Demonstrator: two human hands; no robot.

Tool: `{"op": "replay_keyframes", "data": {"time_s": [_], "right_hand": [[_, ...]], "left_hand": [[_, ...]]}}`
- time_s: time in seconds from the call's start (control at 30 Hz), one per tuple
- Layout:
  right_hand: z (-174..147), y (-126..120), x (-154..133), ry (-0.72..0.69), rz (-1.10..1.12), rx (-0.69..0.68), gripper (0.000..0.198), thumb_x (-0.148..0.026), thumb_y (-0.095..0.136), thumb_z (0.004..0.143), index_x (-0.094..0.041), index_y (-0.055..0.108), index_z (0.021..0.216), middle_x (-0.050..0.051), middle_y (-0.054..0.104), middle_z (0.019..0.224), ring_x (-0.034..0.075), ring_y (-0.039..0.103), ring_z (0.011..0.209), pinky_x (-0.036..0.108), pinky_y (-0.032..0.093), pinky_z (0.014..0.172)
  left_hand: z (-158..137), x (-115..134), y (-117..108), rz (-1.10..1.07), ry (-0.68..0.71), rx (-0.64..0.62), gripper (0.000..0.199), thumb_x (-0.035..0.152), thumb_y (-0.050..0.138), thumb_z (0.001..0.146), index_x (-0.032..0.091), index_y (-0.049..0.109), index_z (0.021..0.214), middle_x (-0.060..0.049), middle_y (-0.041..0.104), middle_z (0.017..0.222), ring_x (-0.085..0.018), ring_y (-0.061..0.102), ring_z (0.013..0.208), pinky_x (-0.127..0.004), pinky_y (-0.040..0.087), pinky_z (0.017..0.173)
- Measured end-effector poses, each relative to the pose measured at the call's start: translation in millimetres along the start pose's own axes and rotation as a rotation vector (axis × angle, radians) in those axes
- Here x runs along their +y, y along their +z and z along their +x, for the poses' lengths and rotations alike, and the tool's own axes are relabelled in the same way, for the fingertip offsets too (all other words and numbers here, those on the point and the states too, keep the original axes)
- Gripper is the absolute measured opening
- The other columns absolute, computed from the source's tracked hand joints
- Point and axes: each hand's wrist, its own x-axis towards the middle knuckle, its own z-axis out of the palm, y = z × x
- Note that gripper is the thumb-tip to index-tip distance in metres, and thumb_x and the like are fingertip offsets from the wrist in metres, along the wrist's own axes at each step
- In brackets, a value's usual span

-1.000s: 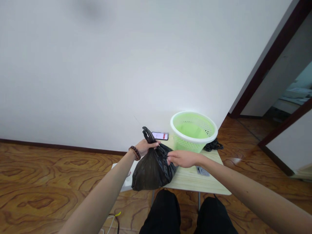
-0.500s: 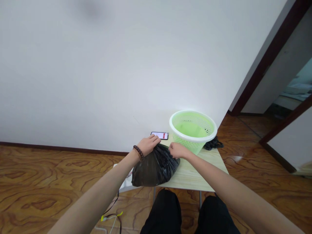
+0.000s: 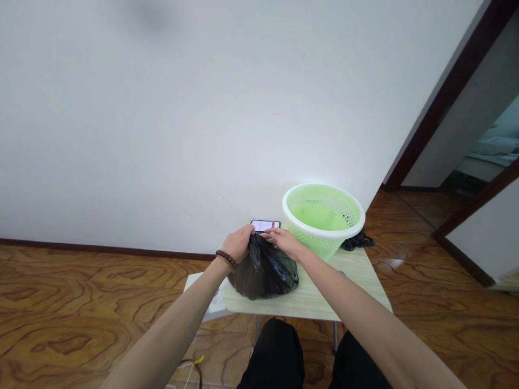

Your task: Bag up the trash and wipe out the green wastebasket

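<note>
Just below the left hand (image 3: 238, 243), closed on its gathered neck (image 3: 254, 246), the black bag (image 3: 265, 274) spreads sideways on the counter (image 3: 310, 303); equally near, the right hand (image 3: 285, 241) is half-open beside that neck, grip unclear.

Nothing legible, apparently, even on phone (image 3: 264, 225)

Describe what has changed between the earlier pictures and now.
The right hand has moved left, from the side of the black bag to near its gathered top, beside the left hand, which grips it. The bag has shifted back from the front edge of the table. The green basket and phone stayed put.
</note>
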Motion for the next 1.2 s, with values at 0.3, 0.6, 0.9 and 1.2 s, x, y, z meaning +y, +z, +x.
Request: {"op": "replay_keyframes", "data": {"time_s": [0.3, 0.6, 0.9, 1.2], "right_hand": [[-8.1, -3.0, 2.1, -0.004, 0.091, -0.217, 0.028, -0.026, 0.061, 0.071, -0.024, 0.061, 0.098, -0.004, 0.056, 0.066, 0.006, 0.044, 0.049, 0.016, 0.027, 0.039], [-6.7, -0.3, 4.0, -0.104, 0.016, -0.034, 0.016, -0.024, 0.059, 0.071, -0.017, 0.060, 0.085, 0.001, 0.062, 0.077, 0.010, 0.054, 0.066, 0.019, 0.040, 0.055], [-5.8, 6.2, -10.4, -0.248, -0.276, 0.167, 0.016, -0.028, 0.040, 0.081, -0.018, 0.051, 0.086, -0.002, 0.053, 0.071, 0.011, 0.049, 0.070, 0.023, 0.038, 0.065], [-20.8, -17.6, -16.0, -0.343, -0.726, -0.087, 0.030, -0.029, 0.039, 0.086, -0.015, 0.063, 0.075, 0.002, 0.059, 0.068, 0.012, 0.051, 0.066, 0.022, 0.033, 0.062]], "left_hand": [[-2.6, 10.5, 14.1, -0.560, -0.157, 0.062, 0.009, 0.028, 0.047, 0.070, 0.019, 0.048, 0.069, 0.003, 0.048, 0.061, -0.012, 0.043, 0.060, -0.022, 0.032, 0.058], [-4.7, 5.5, 13.0, -0.678, -0.296, 0.122, 0.014, 0.031, 0.052, 0.069, 0.017, 0.054, 0.066, 0.002, 0.053, 0.062, -0.011, 0.047, 0.061, -0.022, 0.036, 0.058], [-5.0, 0.6, 15.7, -0.984, -0.511, 0.136, 0.019, 0.031, 0.065, 0.061, 0.015, 0.057, 0.065, 0.002, 0.056, 0.059, -0.011, 0.052, 0.058, -0.024, 0.043, 0.058], [-20.2, -25.2, 19.5, -1.257, -0.641, 0.068, 0.031, 0.032, 0.075, 0.053, 0.009, 0.061, 0.068, -0.008, 0.065, 0.064, -0.017, 0.062, 0.060, -0.032, 0.053, 0.062]]}}
